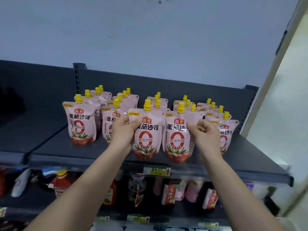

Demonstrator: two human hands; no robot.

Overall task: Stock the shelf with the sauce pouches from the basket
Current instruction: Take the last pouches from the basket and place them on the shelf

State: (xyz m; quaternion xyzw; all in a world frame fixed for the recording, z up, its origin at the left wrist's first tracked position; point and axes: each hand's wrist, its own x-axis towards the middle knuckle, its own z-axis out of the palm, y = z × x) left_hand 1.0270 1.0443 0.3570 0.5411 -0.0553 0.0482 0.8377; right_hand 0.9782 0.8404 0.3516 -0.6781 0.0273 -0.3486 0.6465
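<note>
the top shelf (50, 152) already carries five rows of pink sauce pouches with yellow caps, running front to back, so the stocking looks well advanced. the basket is not in view, so how many pouches remain cannot be told. the left hand (122, 129) pinches the upper left corner of the centre front pouch (146, 132), thumb on its face and fingers (138, 121) closed behind the edge, holding it upright at the shelf front. the right hand (205, 132) is loosely curled, its fingertips pinching the right edge of the neighbouring front pouch (177, 137). both pouches seem to be getting squared into line.
</note>
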